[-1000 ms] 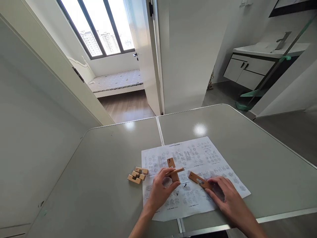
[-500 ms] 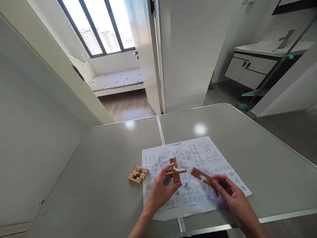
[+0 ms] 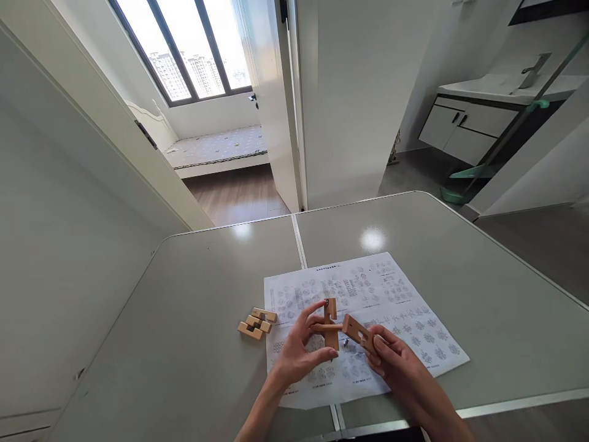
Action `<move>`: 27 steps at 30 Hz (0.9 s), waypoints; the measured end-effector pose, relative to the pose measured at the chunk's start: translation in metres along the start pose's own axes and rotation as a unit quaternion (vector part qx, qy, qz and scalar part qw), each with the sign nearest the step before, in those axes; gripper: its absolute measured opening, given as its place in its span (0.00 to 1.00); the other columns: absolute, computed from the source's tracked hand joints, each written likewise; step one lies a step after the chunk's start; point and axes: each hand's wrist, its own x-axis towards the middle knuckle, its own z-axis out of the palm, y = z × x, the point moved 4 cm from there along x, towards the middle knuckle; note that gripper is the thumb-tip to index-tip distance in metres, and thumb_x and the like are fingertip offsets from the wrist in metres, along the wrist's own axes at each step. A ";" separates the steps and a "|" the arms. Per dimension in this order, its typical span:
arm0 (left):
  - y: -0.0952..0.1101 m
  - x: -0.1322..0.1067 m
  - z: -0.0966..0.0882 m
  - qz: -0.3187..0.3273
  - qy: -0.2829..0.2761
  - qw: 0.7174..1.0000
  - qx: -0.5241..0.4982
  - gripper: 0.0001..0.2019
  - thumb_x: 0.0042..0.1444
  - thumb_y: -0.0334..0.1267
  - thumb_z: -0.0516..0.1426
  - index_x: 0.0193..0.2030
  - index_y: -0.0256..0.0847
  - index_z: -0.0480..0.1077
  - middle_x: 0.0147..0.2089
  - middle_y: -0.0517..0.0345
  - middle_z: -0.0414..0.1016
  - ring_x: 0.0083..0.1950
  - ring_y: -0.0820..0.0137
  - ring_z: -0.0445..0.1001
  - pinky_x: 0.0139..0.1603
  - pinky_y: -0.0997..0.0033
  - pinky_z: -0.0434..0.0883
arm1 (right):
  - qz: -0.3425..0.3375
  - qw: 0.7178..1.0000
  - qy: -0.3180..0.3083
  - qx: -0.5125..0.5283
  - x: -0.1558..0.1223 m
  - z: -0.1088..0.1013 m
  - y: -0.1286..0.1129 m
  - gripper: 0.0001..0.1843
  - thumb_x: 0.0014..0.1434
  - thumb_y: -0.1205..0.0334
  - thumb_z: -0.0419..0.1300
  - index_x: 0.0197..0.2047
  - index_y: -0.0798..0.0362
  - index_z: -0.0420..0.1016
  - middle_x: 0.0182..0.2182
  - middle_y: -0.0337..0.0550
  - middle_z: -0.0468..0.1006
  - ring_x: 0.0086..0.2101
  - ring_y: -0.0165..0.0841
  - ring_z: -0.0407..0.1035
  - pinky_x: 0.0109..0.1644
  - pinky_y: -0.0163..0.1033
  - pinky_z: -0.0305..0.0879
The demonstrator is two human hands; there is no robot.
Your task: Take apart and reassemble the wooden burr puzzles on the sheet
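Observation:
My left hand (image 3: 300, 347) is closed around two crossed wooden puzzle pieces (image 3: 331, 336), one upright and one lying across it. Its thumb presses near the lower end and a finger near the top. In my right hand (image 3: 396, 362) is a notched wooden puzzle piece (image 3: 358, 332), pinched at its right end and tilted. The far end of that piece is close to the tip of the crosswise one; whether they touch I cannot tell. Beneath both hands lies a printed instruction sheet (image 3: 427, 328) with rows of small diagrams.
Several loose wooden puzzle pieces (image 3: 251, 331) lie together left of the sheet. The grey table (image 3: 207, 368) has a metal seam (image 3: 298, 239) across it. Beyond are an open door (image 3: 271, 123), a bed (image 3: 221, 147) and a sink cabinet (image 3: 469, 126).
My right hand has moved left, bringing its notched piece up to the crossed pieces. My left hand has turned the crossed pieces slightly, and the upright one has shifted a little right.

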 end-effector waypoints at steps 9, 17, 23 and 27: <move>-0.004 -0.001 0.003 -0.008 -0.044 0.998 -0.039 0.45 0.53 0.48 0.74 0.74 0.53 0.61 0.56 0.48 0.78 0.61 0.54 0.78 0.65 0.53 0.72 | 0.009 0.999 -0.021 0.028 -0.002 0.006 -0.001 0.25 0.53 0.42 0.77 0.43 0.50 0.77 0.25 0.33 0.62 0.26 0.30 0.55 0.31 0.36 0.56; -0.001 -0.001 0.004 -0.011 -0.064 0.997 -0.049 0.45 0.52 0.47 0.75 0.74 0.51 0.61 0.57 0.48 0.77 0.60 0.54 0.78 0.68 0.51 0.70 | 0.015 0.999 -0.035 0.032 -0.001 0.006 0.002 0.24 0.55 0.43 0.77 0.43 0.49 0.77 0.24 0.32 0.62 0.26 0.29 0.53 0.31 0.35 0.54; -0.001 -0.001 0.003 -0.023 -0.067 0.997 -0.040 0.45 0.52 0.49 0.74 0.74 0.50 0.62 0.57 0.47 0.77 0.61 0.53 0.77 0.67 0.50 0.70 | 0.019 1.000 -0.001 0.019 -0.006 0.007 -0.002 0.25 0.53 0.41 0.78 0.42 0.50 0.77 0.24 0.32 0.62 0.26 0.29 0.53 0.31 0.35 0.53; -0.002 -0.001 0.002 -0.027 -0.067 0.997 -0.038 0.46 0.51 0.51 0.75 0.74 0.49 0.62 0.57 0.47 0.77 0.61 0.52 0.75 0.66 0.51 0.70 | 0.023 1.000 -0.008 0.020 -0.007 0.007 -0.004 0.25 0.53 0.42 0.78 0.42 0.50 0.78 0.24 0.33 0.63 0.26 0.29 0.52 0.30 0.35 0.52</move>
